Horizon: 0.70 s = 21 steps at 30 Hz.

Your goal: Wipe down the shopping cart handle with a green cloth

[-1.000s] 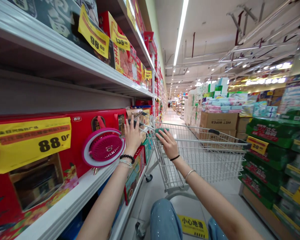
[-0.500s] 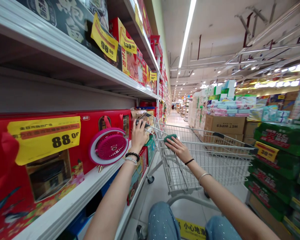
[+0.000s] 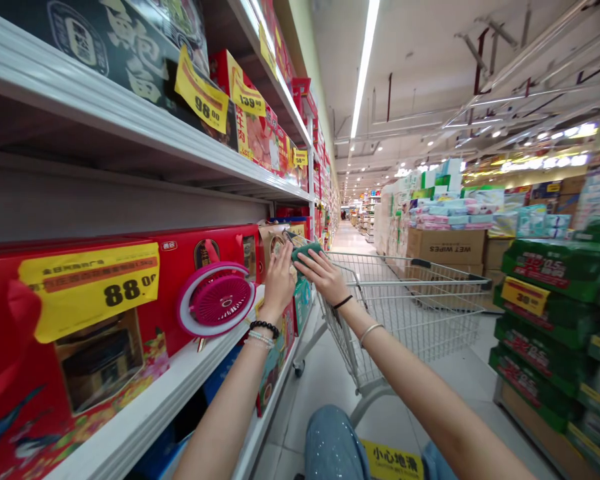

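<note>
My right hand presses a folded dark green cloth with its fingers over it, at the handle end of a metal shopping cart. Right beside it, my left hand is closed at the cart's handle; the hands hide most of the bar. The cart stands angled across the aisle, its wire basket pointing right. To the left of my left hand, a magenta fan with a white ring stands on the shelf edge.
Red gift boxes with yellow price tags line the white shelf on the left. Green packs are stacked on the right, with wet wipes cartons behind the cart. A yellow floor sign lies below, by my knees.
My right hand has moved left along with the green cloth, up against my left hand. The cart has turned somewhat, and the view has shifted slightly.
</note>
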### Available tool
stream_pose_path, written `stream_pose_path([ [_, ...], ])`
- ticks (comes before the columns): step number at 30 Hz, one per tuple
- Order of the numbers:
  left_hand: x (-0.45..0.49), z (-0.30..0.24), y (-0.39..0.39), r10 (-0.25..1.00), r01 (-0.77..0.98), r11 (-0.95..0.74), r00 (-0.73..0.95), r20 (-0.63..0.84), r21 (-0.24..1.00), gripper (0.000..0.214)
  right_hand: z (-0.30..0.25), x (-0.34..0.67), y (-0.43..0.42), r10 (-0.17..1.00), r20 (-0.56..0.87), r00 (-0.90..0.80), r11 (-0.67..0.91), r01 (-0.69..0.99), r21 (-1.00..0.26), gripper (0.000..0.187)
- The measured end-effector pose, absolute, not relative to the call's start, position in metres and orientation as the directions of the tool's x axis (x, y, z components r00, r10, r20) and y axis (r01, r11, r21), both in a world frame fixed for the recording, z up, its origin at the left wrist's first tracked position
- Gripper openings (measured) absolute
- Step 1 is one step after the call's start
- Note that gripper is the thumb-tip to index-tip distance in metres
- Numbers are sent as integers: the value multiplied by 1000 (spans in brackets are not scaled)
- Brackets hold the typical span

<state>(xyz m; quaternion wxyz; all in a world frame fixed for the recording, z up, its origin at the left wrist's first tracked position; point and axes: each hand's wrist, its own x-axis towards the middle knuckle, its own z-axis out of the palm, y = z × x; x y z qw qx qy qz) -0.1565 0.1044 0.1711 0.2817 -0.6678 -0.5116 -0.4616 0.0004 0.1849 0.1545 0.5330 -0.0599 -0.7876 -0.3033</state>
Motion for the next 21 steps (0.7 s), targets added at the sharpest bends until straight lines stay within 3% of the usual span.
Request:
stream_pose_path([
  [5, -149, 165, 111, 424, 890, -415, 5, 905, 189, 65, 147, 7, 185, -199, 912, -358, 821, 447, 354, 46],
  [9, -144, 158, 120, 425, 828, -458, -116, 898, 324, 63, 166, -3, 183, -219, 894, -391, 817, 427, 387, 43],
  [12, -142, 164, 124, 420, 783, -516, -123, 899, 349, 63, 159, 14, 195, -192, 890, -414, 819, 432, 378, 46],
  [17, -134, 192, 137, 486, 677, -620, -64, 872, 396, 58, 114, 67, 226, -43, 979, -200, 839, 525, 144, 57],
  [21, -118, 199, 154, 484, 584, -688, -74, 872, 431, 47, 113, 51, 219, 52, 998, -30, 850, 526, -29, 65],
])
